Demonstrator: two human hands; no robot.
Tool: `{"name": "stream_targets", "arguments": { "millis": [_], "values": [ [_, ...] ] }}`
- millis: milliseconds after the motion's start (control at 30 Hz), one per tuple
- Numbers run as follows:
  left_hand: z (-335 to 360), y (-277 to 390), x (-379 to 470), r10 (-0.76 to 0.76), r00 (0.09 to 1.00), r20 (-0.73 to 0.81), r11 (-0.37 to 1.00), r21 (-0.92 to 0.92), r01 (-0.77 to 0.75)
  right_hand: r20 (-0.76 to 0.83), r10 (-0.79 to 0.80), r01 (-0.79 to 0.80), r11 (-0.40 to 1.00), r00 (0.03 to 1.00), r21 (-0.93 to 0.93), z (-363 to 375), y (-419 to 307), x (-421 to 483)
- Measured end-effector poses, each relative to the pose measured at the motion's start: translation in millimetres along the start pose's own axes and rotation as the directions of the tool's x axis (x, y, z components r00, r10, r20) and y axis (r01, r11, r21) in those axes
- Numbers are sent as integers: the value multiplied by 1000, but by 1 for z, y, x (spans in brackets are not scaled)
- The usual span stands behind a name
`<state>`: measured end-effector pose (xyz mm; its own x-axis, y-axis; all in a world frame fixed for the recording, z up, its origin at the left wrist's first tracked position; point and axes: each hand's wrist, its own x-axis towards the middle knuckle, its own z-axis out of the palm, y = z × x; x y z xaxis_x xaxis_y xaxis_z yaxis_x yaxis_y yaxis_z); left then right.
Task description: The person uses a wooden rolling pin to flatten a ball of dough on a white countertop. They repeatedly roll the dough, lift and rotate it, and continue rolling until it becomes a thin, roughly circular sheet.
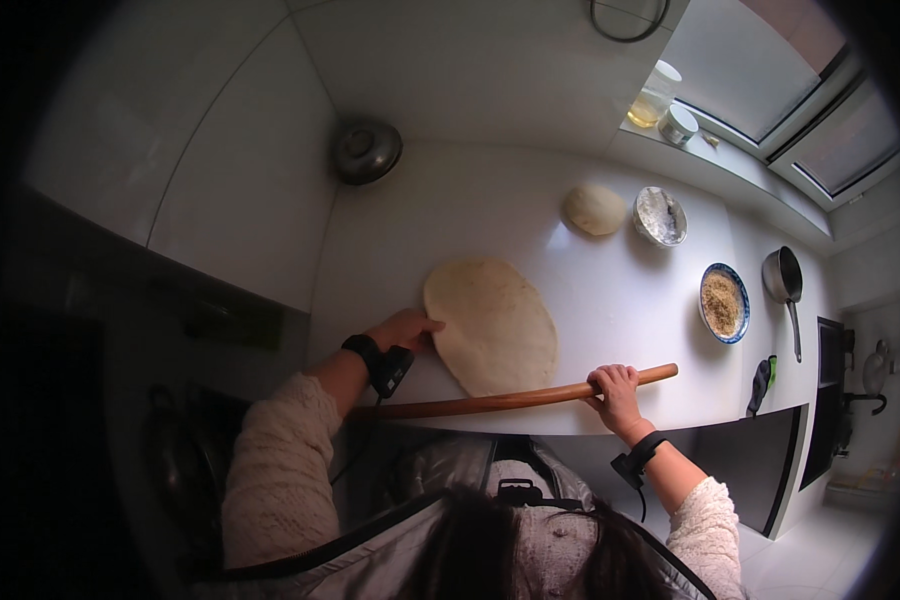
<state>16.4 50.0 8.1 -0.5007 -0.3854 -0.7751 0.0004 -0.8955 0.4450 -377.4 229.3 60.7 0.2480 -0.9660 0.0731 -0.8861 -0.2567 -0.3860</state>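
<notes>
A flat, roughly oval sheet of rolled dough (495, 326) lies on the white countertop (607, 300). At its left edge is my left hand (411, 330), the thumb on top of the dough and the fingers partly hidden. My right hand (615, 390) grips a long wooden rolling pin (487, 403) near its right end. The pin lies along the counter's front edge, just below the dough, and its left end is hidden near my left wrist.
Toward the back are a dough ball (596, 210) and a bowl of flour (661, 217). A blue-rimmed bowl (747, 315) of brown crumbly filling, a saucepan (781, 276) and a dark-and-green object (760, 386) lie right. A metal lidded pot (367, 152) stands at the back left corner.
</notes>
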Motion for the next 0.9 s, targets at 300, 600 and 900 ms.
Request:
{"name": "stream_targets", "arguments": {
  "millis": [300,600,900],
  "values": [
    [23,-80,6,-31,980,197,923,382,-47,28,-13,13,1000,1000,10,3,-2,-4],
    [29,-32,-46,-117,989,-93,337,933,128,61,54,-55,998,997,17,16,19,-6],
    [22,-18,-61,828,554,90,-126,992,26,-106,184,-182,983,977,30,21,43,21]
  ]
}}
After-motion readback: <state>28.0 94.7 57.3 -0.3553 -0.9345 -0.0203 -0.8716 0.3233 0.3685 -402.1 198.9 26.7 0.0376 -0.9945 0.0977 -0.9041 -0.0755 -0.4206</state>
